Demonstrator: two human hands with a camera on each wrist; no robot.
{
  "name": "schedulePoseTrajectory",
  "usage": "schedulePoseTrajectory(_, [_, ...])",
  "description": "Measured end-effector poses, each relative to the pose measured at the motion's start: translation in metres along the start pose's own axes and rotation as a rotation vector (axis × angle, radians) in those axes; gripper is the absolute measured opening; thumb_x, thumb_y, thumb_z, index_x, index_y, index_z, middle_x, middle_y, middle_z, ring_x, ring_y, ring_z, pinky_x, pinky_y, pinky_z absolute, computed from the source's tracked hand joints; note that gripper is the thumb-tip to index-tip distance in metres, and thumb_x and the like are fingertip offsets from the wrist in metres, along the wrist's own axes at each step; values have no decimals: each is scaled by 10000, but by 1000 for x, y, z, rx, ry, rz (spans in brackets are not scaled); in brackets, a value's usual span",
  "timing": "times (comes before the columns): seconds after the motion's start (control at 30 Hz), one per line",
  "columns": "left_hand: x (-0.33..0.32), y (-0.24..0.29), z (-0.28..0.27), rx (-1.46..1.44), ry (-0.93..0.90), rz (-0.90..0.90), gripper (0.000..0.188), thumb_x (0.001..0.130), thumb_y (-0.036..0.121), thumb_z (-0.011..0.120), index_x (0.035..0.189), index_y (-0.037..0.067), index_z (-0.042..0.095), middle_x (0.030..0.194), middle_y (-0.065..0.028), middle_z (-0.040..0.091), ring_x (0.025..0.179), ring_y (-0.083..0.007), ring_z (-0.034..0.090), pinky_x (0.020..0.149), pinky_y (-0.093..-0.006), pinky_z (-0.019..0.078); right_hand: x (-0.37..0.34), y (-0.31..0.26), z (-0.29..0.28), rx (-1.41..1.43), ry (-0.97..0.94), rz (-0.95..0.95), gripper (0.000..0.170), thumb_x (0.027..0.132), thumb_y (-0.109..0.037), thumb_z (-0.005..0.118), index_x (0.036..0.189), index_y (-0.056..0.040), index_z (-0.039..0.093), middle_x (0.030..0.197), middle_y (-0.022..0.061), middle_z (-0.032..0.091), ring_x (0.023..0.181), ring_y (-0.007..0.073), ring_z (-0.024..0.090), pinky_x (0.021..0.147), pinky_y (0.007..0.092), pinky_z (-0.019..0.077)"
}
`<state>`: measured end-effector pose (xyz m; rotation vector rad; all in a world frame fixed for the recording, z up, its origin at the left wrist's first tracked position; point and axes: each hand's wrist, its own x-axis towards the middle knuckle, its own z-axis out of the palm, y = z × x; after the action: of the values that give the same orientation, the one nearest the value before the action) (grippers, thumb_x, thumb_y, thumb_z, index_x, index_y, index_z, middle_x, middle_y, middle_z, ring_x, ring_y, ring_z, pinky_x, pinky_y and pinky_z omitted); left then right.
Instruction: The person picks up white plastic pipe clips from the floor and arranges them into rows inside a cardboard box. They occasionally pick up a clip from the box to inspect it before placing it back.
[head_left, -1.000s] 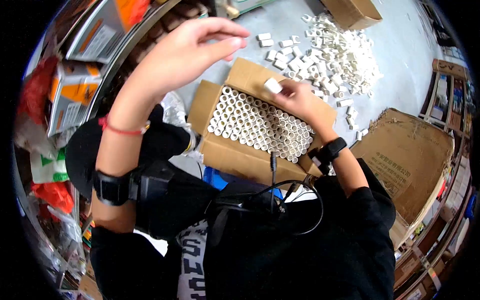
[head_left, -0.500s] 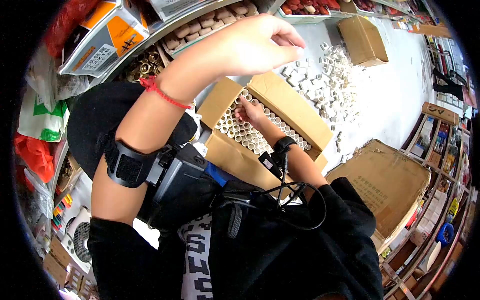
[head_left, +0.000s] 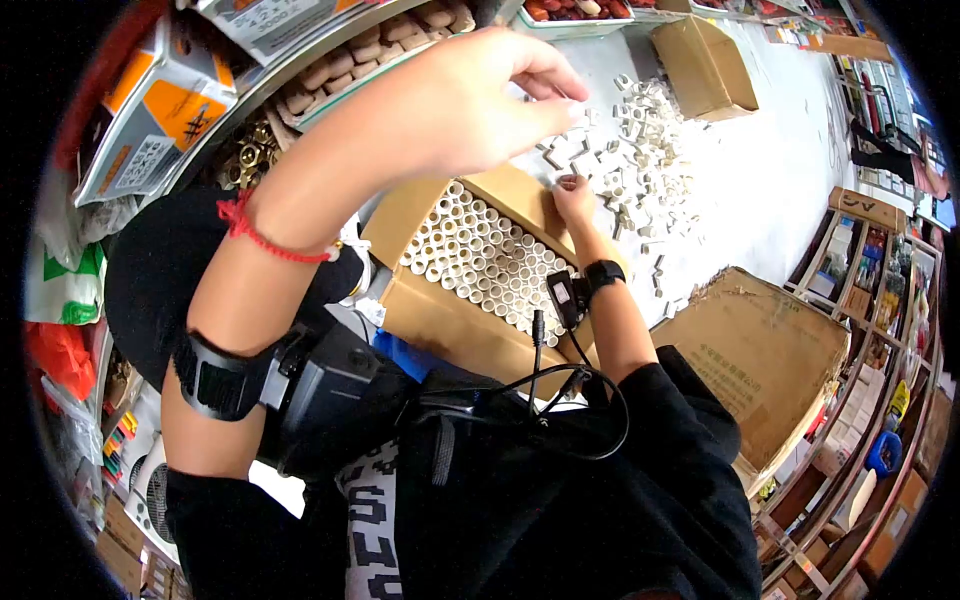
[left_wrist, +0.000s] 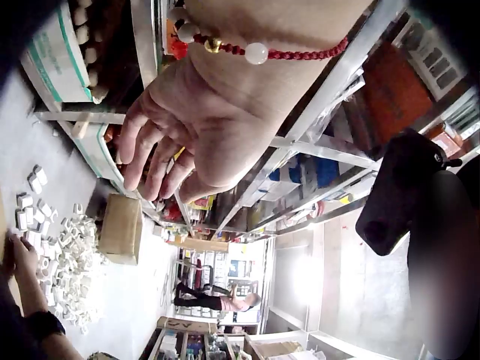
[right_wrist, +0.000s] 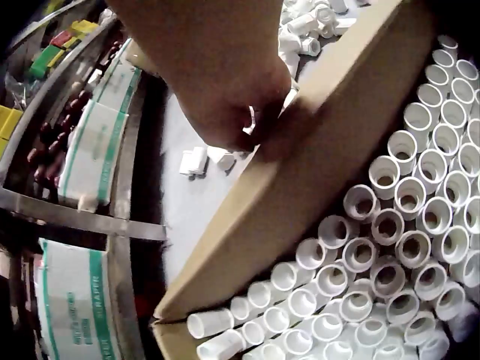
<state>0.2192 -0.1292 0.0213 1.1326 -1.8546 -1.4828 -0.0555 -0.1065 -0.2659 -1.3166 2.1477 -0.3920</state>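
Note:
My left hand (head_left: 465, 105) is raised over the left side with loosely bent fingers, and its palm (left_wrist: 225, 135) holds nothing. Beyond the far flap of a cardboard box (head_left: 440, 325), my right hand (head_left: 575, 203) reaches down with curled fingers (right_wrist: 225, 124) at the edge of a pile of white plastic pipe fittings (head_left: 650, 165). A bit of white shows between its fingers in the right wrist view; I cannot tell whether they grip a fitting. Inside the box, white fittings (right_wrist: 388, 275) stand upright in tight rows, open ends up.
Behind the pile stands a smaller cardboard box (head_left: 705, 65). A large flattened carton (head_left: 750, 365) lies on the right. Shelves with boxed goods (head_left: 160, 115) line the left, and a shelf rack (head_left: 870, 400) the right. A cable (head_left: 625, 410) loops in front of my body.
My right hand carried a white fitting over the box, went down among the rows at the box's far left, then moved out past the far flap to the pile. The left hand stays raised.

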Motion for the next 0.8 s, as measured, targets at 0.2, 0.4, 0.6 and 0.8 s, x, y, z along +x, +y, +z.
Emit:
schedulePoseTrajectory(0.2, [2, 0, 7, 22, 3, -3, 248, 831, 164, 518, 1032, 21, 543, 938, -48, 575, 867, -96, 527, 776, -235, 417, 5, 14, 25, 21, 296, 113, 432, 577, -96, 608, 975, -10, 462, 847, 197, 580, 824, 327, 564, 761, 353, 433])
schedulePoseTrajectory(0.4, [4, -3, 10, 5, 24, 24, 251, 828, 165, 519, 1021, 8, 544, 962, -54, 574, 894, -110, 528, 786, -242, 414, 18, 22, 27, -82, 172, 229, 354, 623, -153, 602, 960, -46, 566, 876, 185, 599, 828, 308, 575, 746, 358, 434])
schedulePoseTrajectory(0.6, [5, 1, 10, 0, 30, 38, 258, 826, 167, 523, 1016, -5, 544, 950, -70, 580, 894, -111, 532, 786, -238, 415, -1, -14, 9, -32, 306, -185, 169, 720, -168, 585, 736, -3, 618, 670, 170, 594, 620, 302, 577, 584, 362, 448])
schedulePoseTrajectory(0.8, [8, 0, 14, -43, 0, 33, 271, 821, 175, 530, 1012, -16, 547, 926, -79, 587, 860, -121, 548, 776, -255, 431, -119, -85, 2, 190, -216, -1027, 86, 722, -96, 560, 747, -14, 566, 654, 136, 514, 637, 280, 549, 580, 341, 451])
